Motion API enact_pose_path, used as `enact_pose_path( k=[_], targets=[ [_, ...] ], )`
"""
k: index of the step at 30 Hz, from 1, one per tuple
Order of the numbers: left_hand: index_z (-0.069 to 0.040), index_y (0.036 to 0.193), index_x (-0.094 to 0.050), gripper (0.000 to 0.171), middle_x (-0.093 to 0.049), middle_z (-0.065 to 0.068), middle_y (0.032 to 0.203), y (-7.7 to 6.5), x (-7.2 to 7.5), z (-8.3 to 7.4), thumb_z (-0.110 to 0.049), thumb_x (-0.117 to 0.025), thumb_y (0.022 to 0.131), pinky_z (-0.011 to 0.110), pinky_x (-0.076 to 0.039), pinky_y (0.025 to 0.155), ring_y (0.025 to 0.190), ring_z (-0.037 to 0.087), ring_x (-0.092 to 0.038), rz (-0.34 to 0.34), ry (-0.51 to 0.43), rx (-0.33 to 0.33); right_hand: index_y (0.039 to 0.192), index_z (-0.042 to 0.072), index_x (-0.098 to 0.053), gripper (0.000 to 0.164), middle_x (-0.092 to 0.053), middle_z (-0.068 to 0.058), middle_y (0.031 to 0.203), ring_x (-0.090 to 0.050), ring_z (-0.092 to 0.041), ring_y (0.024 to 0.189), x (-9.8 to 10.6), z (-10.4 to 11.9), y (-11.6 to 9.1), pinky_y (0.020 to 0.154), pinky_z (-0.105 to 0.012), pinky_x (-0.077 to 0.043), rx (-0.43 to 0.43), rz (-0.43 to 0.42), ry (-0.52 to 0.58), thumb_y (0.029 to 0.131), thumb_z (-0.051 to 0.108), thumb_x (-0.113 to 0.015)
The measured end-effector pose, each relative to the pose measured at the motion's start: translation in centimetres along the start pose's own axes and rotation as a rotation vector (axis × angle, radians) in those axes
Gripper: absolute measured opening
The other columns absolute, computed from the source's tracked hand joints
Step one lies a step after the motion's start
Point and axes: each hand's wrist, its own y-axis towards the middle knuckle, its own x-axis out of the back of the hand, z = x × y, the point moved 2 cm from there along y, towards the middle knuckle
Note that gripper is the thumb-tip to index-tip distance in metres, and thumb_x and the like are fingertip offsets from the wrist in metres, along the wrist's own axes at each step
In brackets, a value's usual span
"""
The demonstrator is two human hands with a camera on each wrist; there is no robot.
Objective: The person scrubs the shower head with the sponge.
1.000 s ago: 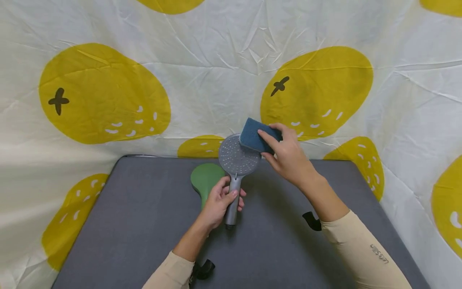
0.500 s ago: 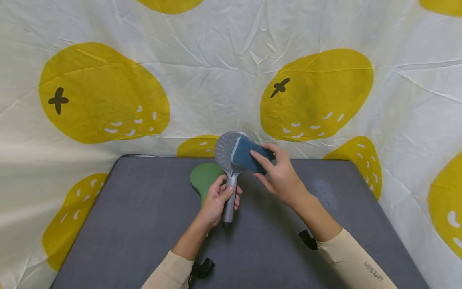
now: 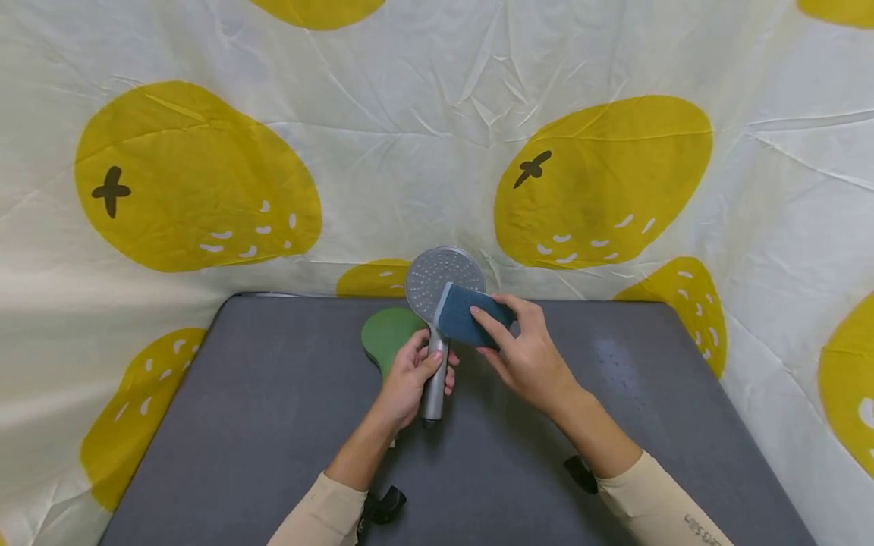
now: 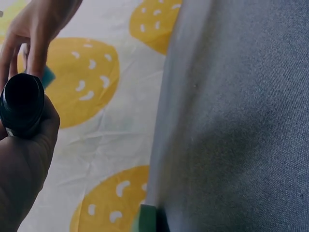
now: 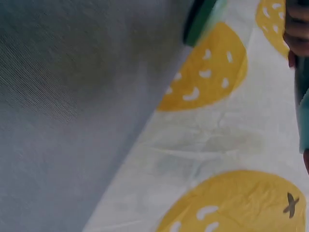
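Observation:
My left hand (image 3: 412, 381) grips the handle of a grey shower head (image 3: 435, 282), its round nozzle face turned toward the head camera. A blue scrub sponge (image 3: 467, 315) with a paler edge is pinched between the thumb and fingers of my right hand (image 3: 531, 355). The sponge lies over the lower right of the nozzle face, near the neck. From the left wrist view, the dark round end of the shower handle (image 4: 22, 104) points at the camera. The right wrist view catches only a light strip of the sponge (image 5: 304, 121) at its edge.
Behind my left hand, a green round-headed object (image 3: 391, 334) with a narrowing neck lies on the dark grey table (image 3: 287, 425). A small wet-looking patch (image 3: 614, 360) marks the table at right. A white curtain (image 3: 410, 182) with yellow fruit prints hangs behind.
My right hand has drawn the sponge down across the nozzle face, from its upper right edge to near the neck. The shower head has shifted slightly left; my left hand keeps its hold.

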Motion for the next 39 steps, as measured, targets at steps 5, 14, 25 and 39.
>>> enact_pose_path(
  k=[5,14,25,39],
  targets=[
    [0.005,0.139,-0.036,0.033,-0.063,0.011,0.102,-0.2,0.3,0.2,-0.006,-0.046,0.109,0.028,-0.061,0.067,0.073,0.014,-0.066,0.026,0.028,0.018,0.142,0.002,-0.059,0.070,-0.048,-0.036,0.139,-0.048,-0.050,0.126,1.4,-1.9,1.2,0.093,-0.060,-0.049,-0.042,-0.049,0.008,0.079,0.007,-0.089],
    [0.001,0.143,-0.036,0.037,-0.064,0.012,0.110,-0.4,0.3,0.2,-0.011,-0.049,0.110,0.032,-0.063,0.075,0.081,0.015,-0.069,0.084,0.044,0.047,0.144,0.004,-0.058,0.067,-0.046,-0.032,0.145,-0.046,-0.047,0.132,2.8,-4.3,2.3,0.094,-0.056,-0.055,-0.146,-0.022,0.060,0.083,0.007,-0.086],
    [0.004,0.144,-0.032,0.038,-0.063,0.010,0.107,-0.2,0.3,0.2,-0.006,-0.046,0.110,0.031,-0.063,0.074,0.078,0.014,-0.068,0.052,0.023,0.023,0.142,0.004,-0.059,0.073,-0.049,-0.035,0.139,-0.049,-0.049,0.126,0.8,-2.0,1.0,0.090,-0.056,-0.052,-0.009,-0.016,0.007,0.077,0.011,-0.092],
    [0.002,0.142,-0.032,0.033,-0.061,0.015,0.106,0.5,0.1,0.6,-0.008,-0.041,0.111,0.031,-0.063,0.075,0.077,0.015,-0.068,0.010,-0.023,0.053,0.142,0.010,-0.058,0.074,-0.049,-0.030,0.140,-0.051,-0.046,0.122,-1.2,-0.6,-0.4,0.096,-0.057,-0.052,0.003,0.022,-0.004,0.077,0.017,-0.093]
  ],
)
